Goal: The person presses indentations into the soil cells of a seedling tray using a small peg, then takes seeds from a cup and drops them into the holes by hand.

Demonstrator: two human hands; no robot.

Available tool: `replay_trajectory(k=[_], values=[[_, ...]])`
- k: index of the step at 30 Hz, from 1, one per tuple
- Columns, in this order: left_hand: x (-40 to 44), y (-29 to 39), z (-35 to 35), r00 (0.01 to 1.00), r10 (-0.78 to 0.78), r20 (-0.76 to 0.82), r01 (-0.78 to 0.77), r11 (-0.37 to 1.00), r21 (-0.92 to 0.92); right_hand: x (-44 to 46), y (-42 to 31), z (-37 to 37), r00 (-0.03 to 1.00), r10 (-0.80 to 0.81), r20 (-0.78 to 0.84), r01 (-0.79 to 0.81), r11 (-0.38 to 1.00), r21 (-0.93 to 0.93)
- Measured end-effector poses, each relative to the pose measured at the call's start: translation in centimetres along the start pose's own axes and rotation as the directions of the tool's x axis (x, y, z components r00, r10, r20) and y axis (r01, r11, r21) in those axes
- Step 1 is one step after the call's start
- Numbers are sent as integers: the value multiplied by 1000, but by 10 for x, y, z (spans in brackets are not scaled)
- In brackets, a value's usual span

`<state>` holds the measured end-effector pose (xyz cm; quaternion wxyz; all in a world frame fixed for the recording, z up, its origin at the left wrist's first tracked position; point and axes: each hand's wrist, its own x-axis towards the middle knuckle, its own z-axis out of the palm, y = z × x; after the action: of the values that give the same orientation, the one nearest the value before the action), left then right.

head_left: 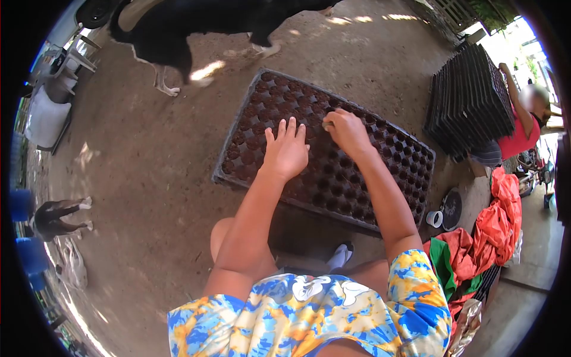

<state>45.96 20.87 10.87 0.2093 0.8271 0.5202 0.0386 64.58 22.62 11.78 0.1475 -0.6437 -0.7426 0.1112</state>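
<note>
A large black seedling tray (234, 132) lies at an angle in front of me, its many round cells holding dark brown soil. Toward the right end the cells look hollowed, while those on the left look fuller. My left hand (287, 153) is open, fingers spread, palm down over the tray's middle. My right hand (350, 134) is just to its right, above the far half of the tray. Its fingers are curled together around a small greyish-green thing (326, 125), mostly hidden and too small to name.
A tall stack of black trays (467, 98) stands at right, with a person in a red top (523, 138) behind it. A white cup (435, 219), a dark round lid (452, 208) and red cloth (498, 223) lie nearby. A black dog (214, 33) stands beyond the tray; other dogs (59, 220) are at left.
</note>
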Motion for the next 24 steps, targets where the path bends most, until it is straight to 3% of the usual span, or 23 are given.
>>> replay_trajectory(k=[4, 7, 9, 11, 14, 17, 19, 21, 24], values=[[-2, -4, -11, 999, -32, -23, 32, 999, 11, -5, -6, -7, 997, -33, -75, 34, 999, 4], [-5, -13, -18, 997, -76, -15, 76, 996, 56, -20, -21, -20, 997, -68, -38, 71, 994, 81], [-2, -15, -23, 994, -108, 30, 106, 993, 51, -25, -17, 4, 997, -53, 61, 53, 999, -2], [-2, -19, -23, 995, -99, 7, 99, 995, 19, -27, -20, -3, 992, -128, -10, 128, 992, 11], [-4, -23, -24, 996, -88, -20, 88, 995, -41, -37, -37, -24, 993, -111, -25, 113, 990, 81], [-5, -22, -24, 996, -81, -21, 80, 996, -48, -48, -36, 3, 989, -114, 93, 111, 993, 34], [-5, -24, -22, 996, -77, -42, 75, 996, -56, -49, -36, 0, 990, -131, 55, 128, 991, 44], [-5, -22, -30, 992, -111, 62, 114, 992, -55, -55, -47, -16, 991, -124, 41, 122, 991, 56], [-3, -21, -38, 985, -126, 114, 132, 990, -45, -69, -56, -12, 974, -140, 178, 135, 990, 38]])
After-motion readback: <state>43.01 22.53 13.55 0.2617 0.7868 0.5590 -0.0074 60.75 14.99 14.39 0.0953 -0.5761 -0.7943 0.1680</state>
